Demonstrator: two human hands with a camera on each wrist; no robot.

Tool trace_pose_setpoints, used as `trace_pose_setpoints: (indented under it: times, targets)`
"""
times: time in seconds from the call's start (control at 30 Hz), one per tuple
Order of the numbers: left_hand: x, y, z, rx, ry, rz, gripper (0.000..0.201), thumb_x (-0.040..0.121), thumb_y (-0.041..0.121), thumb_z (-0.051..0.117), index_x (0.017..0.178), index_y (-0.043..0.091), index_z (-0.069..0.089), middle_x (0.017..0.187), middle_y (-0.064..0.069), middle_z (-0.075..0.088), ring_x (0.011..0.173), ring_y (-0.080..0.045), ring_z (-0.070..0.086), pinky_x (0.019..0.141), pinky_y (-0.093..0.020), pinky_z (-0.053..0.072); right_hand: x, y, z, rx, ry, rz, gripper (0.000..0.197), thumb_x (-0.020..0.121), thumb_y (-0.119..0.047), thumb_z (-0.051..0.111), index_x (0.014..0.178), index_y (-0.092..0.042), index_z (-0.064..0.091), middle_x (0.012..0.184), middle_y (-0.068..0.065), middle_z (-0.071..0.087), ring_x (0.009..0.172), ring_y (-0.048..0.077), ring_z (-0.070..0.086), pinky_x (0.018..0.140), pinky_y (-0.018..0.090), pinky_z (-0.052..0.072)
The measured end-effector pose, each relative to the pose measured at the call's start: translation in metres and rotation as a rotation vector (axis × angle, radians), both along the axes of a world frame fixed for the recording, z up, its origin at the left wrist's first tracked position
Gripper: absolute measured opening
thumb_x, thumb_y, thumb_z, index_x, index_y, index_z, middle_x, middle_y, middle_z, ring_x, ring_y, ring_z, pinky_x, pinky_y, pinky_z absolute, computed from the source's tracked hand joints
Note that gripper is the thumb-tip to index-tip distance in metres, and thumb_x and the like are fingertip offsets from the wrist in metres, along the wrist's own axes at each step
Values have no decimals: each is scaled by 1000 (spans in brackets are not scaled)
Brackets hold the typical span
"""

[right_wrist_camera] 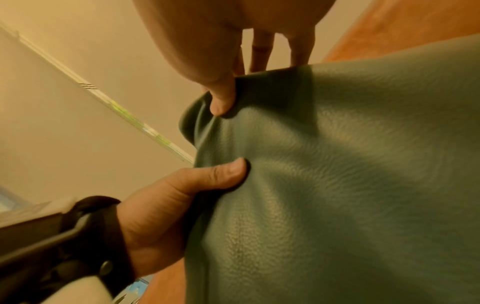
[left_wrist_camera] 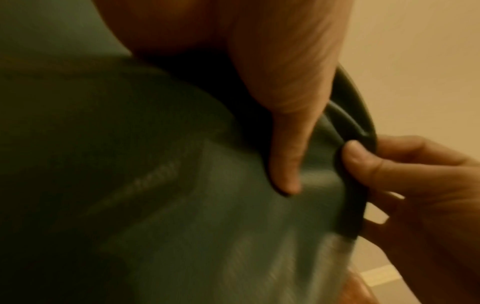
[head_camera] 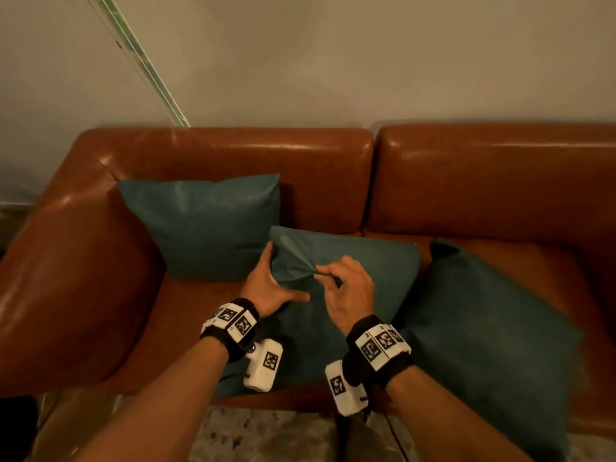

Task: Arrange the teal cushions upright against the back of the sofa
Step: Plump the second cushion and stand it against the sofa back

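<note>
You stand over a brown leather sofa (head_camera: 206, 151) that fills most of the head view, its back against a plain pale wall (head_camera: 333, 61) and its left armrest (head_camera: 66, 278) curving round toward you. Three teal cushions sit on it. The right cushion (head_camera: 493, 345) is the one that looks largest from here; it leans at a slant near the front edge of the seat, blurred, well short of the backrest. The left cushion (head_camera: 206, 228) stands upright in the corner, resting against the sofa back beside the armrest. The middle cushion (head_camera: 366, 271) is between them, lifted partly off the seat and tilted toward the back, its upper left corner overlapping the lower right corner of the left cushion. Your left hand (head_camera: 270, 288) grips the middle cushion's left edge, thumb pressed flat on the front face and fingers wrapped behind it. Your right hand (head_camera: 346, 288) has its grip narrow, thumb and fingers pinching a raised fold of the cover near the top left corner; the right wrist view shows the thumb (right_wrist_camera: 221, 102) dug into the puckered leather-grain fabric with the other fingers behind the edge. Each wrist wears a black band with white marker blocks (head_camera: 238, 323). A thin pale strip (head_camera: 140, 61) runs diagonally down the wall to the sofa back.
</note>
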State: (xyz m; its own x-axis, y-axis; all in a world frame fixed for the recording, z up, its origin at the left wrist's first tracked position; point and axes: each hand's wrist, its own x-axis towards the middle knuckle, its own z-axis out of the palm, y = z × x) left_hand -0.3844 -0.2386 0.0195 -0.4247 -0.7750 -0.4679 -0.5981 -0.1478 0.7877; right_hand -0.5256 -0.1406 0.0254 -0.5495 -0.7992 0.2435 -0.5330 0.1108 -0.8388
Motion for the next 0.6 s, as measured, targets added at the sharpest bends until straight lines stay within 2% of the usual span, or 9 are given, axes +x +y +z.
trace_pose_setpoints:
  times: [0.07,0.13,0.2,0.23,0.3,0.37,0.47,0.53,0.6]
  targets:
    - [-3,-1,12,-53,10,11,127,43,32,96,150,26,28,144,3,52,129,-11,50,109,-36,41,-7,-3,13,-5,19,9,5,70,-14,75,74,-12,73,68,5,62,71,11,48,69,16,38]
    - [-9,-4,23,-107,1,33,107,55,15,91,147,24,37,138,0,57,124,-13,52,105,-33,43,-21,-6,32,14,62,76,17,70,-19,76,87,-15,72,81,6,65,82,11,52,81,26,45]
    - [-18,-9,38,-159,-3,-17,98,59,16,89,144,27,42,134,0,61,124,-18,56,106,-40,45,-40,-13,52,144,101,166,63,68,-28,81,126,-23,57,118,8,58,116,22,48,103,40,41]
    - [-24,-12,46,-201,-10,-71,96,58,20,89,143,31,44,133,1,63,124,-20,57,105,-43,45,-53,-19,58,239,89,200,90,64,-35,84,142,-28,38,137,8,45,133,27,35,113,44,29]
    - [-40,-18,64,-310,-48,-206,94,58,25,87,141,36,45,130,2,65,122,-20,59,104,-43,46,-77,-31,72,406,58,250,119,55,-48,86,149,-34,13,156,4,24,145,26,14,117,51,12]
    - [-57,-25,80,-378,-82,-300,91,60,28,86,141,39,45,130,3,66,121,-20,59,103,-42,47,-98,-39,80,453,-70,265,108,55,-49,85,145,-29,29,151,4,38,135,20,35,116,49,24]
    - [-74,-38,106,-413,42,-287,76,65,26,83,134,38,53,132,4,64,122,-14,57,106,-39,44,-116,-37,79,325,-221,95,53,69,-29,83,115,-19,61,113,3,67,101,15,61,97,42,49]
    - [-71,-47,119,-501,126,-192,66,69,26,82,129,37,57,130,4,63,126,-15,53,111,-36,39,-128,-34,79,182,-362,-67,28,74,-18,80,99,-19,65,92,-4,68,84,10,65,92,43,53]
    - [-49,-52,119,-637,142,22,61,68,31,82,124,36,58,129,2,59,130,-20,48,112,-31,32,-147,-31,82,69,-537,-199,22,78,-14,76,97,-17,65,88,-8,67,79,3,65,92,41,53]
